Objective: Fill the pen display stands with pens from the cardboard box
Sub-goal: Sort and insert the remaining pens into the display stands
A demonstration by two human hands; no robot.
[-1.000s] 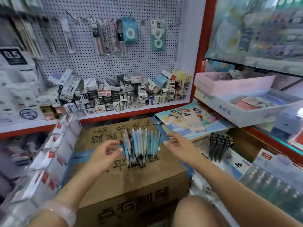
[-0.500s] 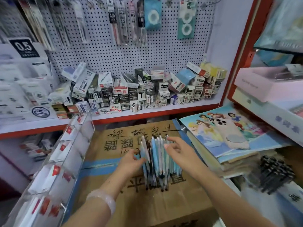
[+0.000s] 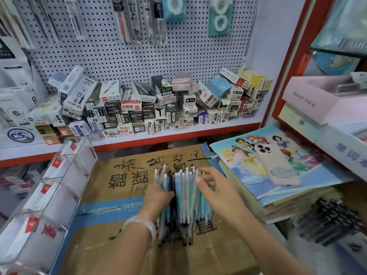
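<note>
A bunch of pastel blue, pink and white pens (image 3: 183, 197) lies on top of a closed cardboard box (image 3: 123, 181) with blue tape and black lettering. My left hand (image 3: 156, 197) presses against the bunch's left side, its fingers tucked among the pens. My right hand (image 3: 214, 187) cups the bunch's right side, with its fingers curled over the pen tops. A clear acrylic pen display stand (image 3: 53, 187) with red labels stands left of the box, its compartments holding no pens that I can see.
A shelf with a red edge (image 3: 178, 133) above the box carries several small pen-refill boxes under a pegboard. To the right lie a cartoon-princess book stack (image 3: 248, 171), a phone (image 3: 276, 165) on it, and a blurred pile of black pens (image 3: 333, 221).
Both hands have closed in on the pens, squeezing the fanned row into a tighter bunch. The view has moved closer and turned left.
</note>
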